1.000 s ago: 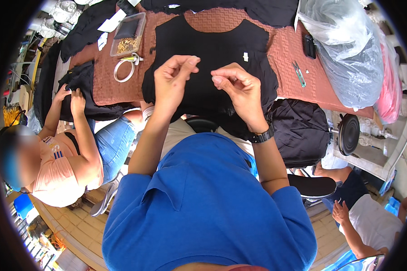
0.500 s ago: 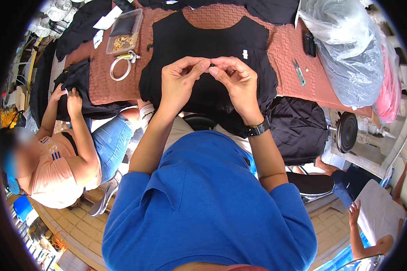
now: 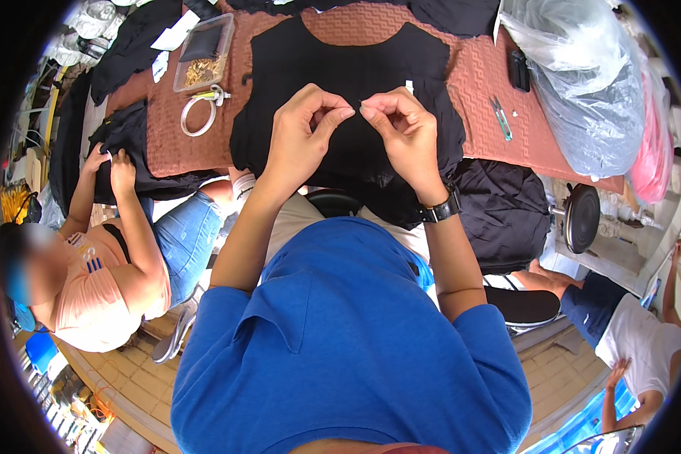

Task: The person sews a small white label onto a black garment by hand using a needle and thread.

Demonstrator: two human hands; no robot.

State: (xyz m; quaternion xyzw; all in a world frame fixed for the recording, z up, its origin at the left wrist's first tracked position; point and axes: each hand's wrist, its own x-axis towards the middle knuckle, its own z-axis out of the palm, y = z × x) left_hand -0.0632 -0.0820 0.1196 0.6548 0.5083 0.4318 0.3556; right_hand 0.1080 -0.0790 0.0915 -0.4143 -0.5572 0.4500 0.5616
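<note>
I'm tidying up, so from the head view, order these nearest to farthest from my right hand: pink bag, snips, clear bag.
1. Snips: right of your right hand.
2. Clear bag: farther right.
3. Pink bag: rightmost of the three.

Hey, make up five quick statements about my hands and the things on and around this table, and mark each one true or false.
1. The left hand and right hand are over a black garment. True.
2. A watch is on the left wrist. False: the watch is on the right wrist.
3. Green snips lie on the brown cloth, right of the garment. True.
4. A big clear plastic bag stands left of the garment. False: the clear plastic bag is on its right.
5. A white ring lies near the see-through box. True.
</note>
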